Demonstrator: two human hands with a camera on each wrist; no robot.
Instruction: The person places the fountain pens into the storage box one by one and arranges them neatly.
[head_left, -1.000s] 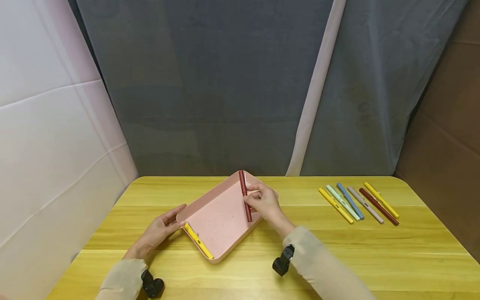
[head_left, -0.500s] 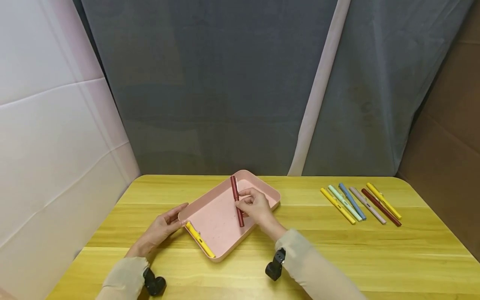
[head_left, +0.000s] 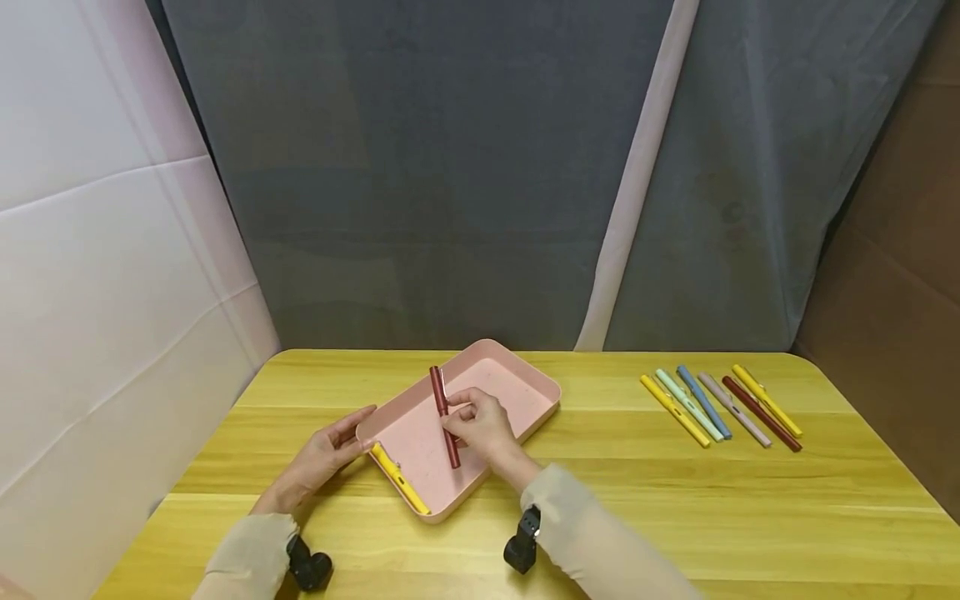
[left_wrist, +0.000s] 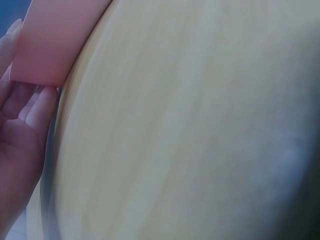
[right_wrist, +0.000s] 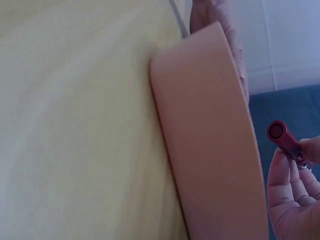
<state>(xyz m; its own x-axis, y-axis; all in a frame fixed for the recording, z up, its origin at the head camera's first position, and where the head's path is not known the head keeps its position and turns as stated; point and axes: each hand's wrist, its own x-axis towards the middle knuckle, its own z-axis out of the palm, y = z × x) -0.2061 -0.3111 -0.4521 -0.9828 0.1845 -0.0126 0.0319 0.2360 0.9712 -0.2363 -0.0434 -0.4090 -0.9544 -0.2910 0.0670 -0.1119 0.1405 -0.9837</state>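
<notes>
Grey fabric (head_left: 450,167) hangs behind a wood-grain bench (head_left: 615,517), where a person works with both hands around a shallow pink tray (head_left: 519,396). The right hand (head_left: 483,423) pinches a dark red pen (head_left: 437,387) between thumb and fingers, above the tray's interior; the right wrist view shows one end of this pen raised beyond the tray's rim. The pen is just to the left of that hand, its long axis running away from the person and tipped slightly left. Between it and the tray's near left short wall, a yellow pen (head_left: 400,479) lies inside along that wall, on a stronger diagonal, so the two are apart and not quite parallel. The left hand (head_left: 322,454) is nearer to the yellow pen and holds the tray's left corner, thumb by the rim, fingers against the outside. Well to the right of the tray, six pens lie on the bench in a slanting row: left to right, one yellow (head_left: 675,412), one pale green (head_left: 688,404), one blue (head_left: 705,402), one greyish purple (head_left: 733,409), a second dark red (head_left: 761,414) and another yellow (head_left: 767,400).
</notes>
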